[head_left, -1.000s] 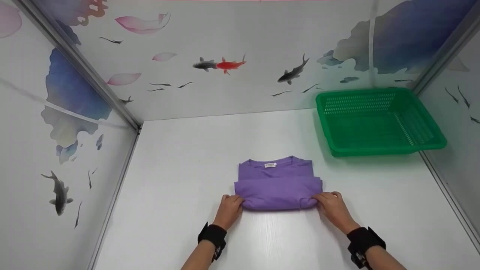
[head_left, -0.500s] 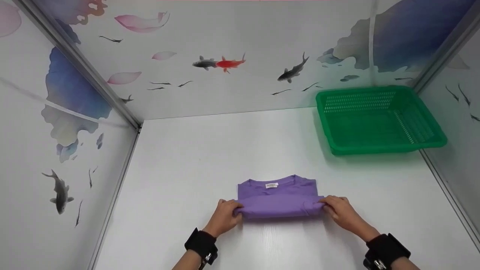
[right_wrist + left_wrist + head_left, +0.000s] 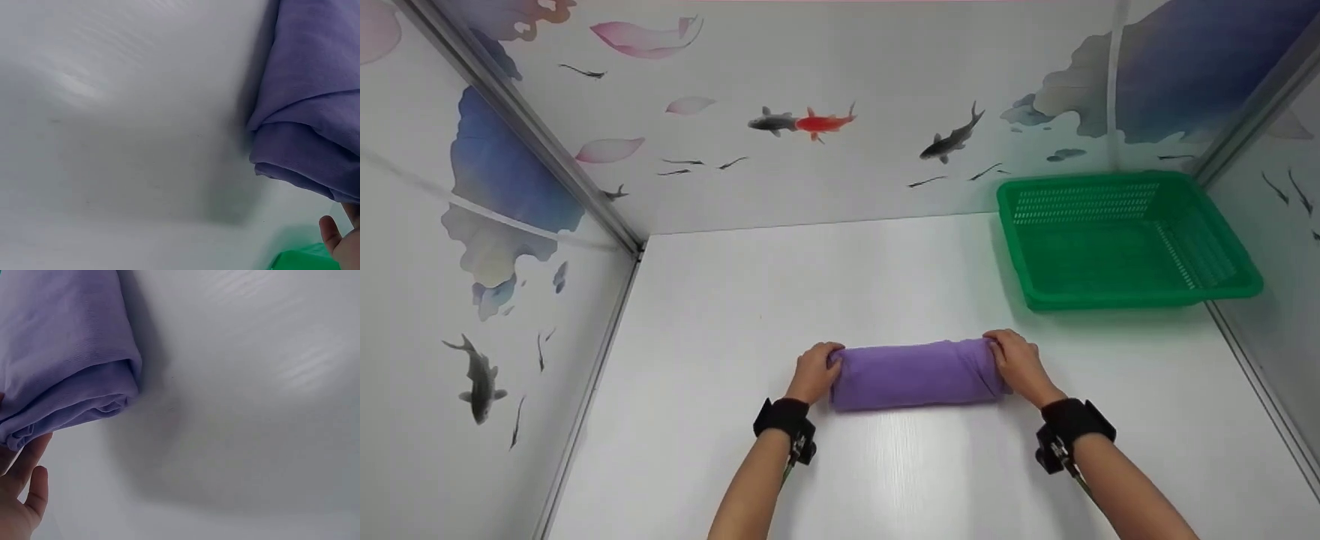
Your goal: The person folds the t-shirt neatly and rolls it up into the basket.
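Note:
A purple shirt (image 3: 916,375), folded into a narrow roll-like bundle, lies crosswise on the white table. Its collar and label are hidden inside. My left hand (image 3: 814,373) holds the bundle's left end, with the fingers at the far corner. At the opposite end, my right hand (image 3: 1023,364) grips the far right corner. Layered fabric of the shirt (image 3: 67,343) shows in the left wrist view, with fingers (image 3: 31,458) tucked against its end. In the right wrist view only part of the right hand (image 3: 346,247) appears, beside the folded edge.
A green plastic basket (image 3: 1140,298) with perforated sides stands at the back right of the white table (image 3: 720,315). Panels with painted fish (image 3: 952,142) enclose the table at the back and on both sides. Black bands with small devices circle both wrists.
The shirt's lower part has been folded over toward the back, covering the collar and label. Both hands have moved from the near edge to the far corners of the bundle.

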A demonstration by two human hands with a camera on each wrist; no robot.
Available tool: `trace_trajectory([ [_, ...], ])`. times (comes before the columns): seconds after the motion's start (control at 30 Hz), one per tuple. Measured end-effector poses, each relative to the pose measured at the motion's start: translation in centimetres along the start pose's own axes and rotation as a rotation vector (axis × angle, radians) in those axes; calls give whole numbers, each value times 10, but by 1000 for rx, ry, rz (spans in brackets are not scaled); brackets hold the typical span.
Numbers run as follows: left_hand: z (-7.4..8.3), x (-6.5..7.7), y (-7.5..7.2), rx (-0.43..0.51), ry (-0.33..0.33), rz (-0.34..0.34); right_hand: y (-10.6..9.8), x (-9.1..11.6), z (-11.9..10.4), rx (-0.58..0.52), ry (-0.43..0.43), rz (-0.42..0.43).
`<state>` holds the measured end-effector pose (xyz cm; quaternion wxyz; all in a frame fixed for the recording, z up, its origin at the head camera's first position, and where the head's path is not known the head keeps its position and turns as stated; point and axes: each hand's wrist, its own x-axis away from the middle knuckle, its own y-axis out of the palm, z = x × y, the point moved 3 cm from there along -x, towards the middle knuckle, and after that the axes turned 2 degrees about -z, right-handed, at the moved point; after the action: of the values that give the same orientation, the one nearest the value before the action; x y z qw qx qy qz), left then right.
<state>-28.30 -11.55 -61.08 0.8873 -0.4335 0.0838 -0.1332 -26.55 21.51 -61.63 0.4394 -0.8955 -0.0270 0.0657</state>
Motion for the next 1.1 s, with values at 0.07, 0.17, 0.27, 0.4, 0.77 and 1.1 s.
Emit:
trace_trajectory([
  [0.07,-1,-6,4,-6,-46,8,3,-5,2,18,34,-6],
  [0.17,-2,-11,12,-37,-93,47,6,-9,6,65,72,-8],
  [0.27,-2,-14,19,-89,-118,99,8,-11,9,113,97,-11],
  [0.4,-3,-15,26,-149,-167,126,10,-13,11,148,129,-23],
  [0.77,5,-11,24,-83,-275,220,5,-11,10,87,137,4],
  [1.1,4,9,40,27,-505,244,14,19,6,-5,347,-15],
])
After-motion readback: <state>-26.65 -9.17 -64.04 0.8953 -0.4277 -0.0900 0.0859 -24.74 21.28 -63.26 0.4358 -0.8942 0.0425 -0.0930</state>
